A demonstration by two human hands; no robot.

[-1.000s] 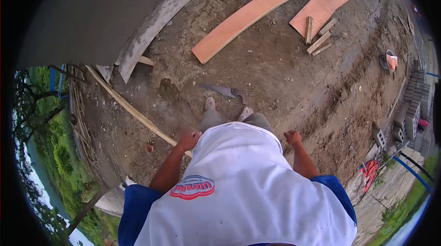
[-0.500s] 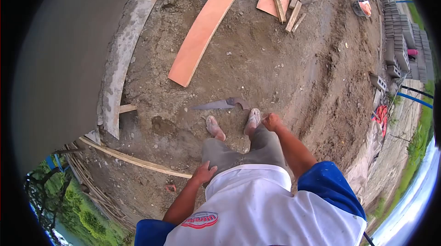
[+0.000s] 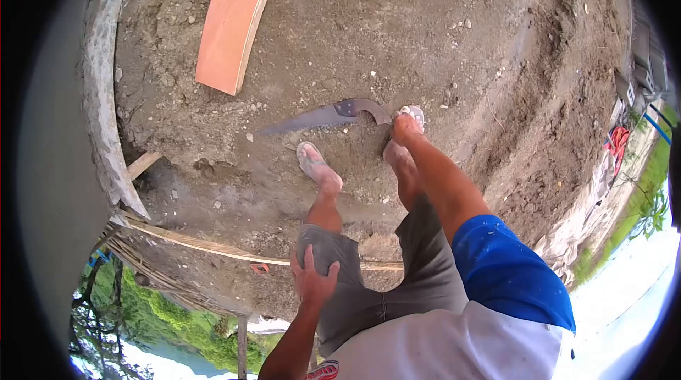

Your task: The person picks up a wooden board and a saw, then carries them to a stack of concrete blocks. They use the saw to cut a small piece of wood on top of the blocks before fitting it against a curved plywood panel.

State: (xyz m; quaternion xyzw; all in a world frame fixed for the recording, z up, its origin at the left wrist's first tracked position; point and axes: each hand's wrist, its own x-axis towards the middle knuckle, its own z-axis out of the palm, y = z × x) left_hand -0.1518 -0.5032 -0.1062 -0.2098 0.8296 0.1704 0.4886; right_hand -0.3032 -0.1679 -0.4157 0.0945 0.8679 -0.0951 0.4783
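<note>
A handsaw lies flat on the dirt ahead of my feet, its blade pointing left and its brown handle to the right. My right hand is lowered over my right slippered foot, just right of the handle's end. A small gap seems to separate it from the handle, and its fingers are mostly hidden from above. My left hand rests on my left thigh, against the grey shorts, with its fingers spread and nothing in it.
A reddish plywood strip lies beyond the saw. On the left runs a concrete edge with a short wood piece beside it. A long thin board crosses behind my feet, near a small orange-red object.
I have bent lower, and the view has come closer to the ground. My right hand has moved down towards the saw handle. My left hand has spread over my thigh.
</note>
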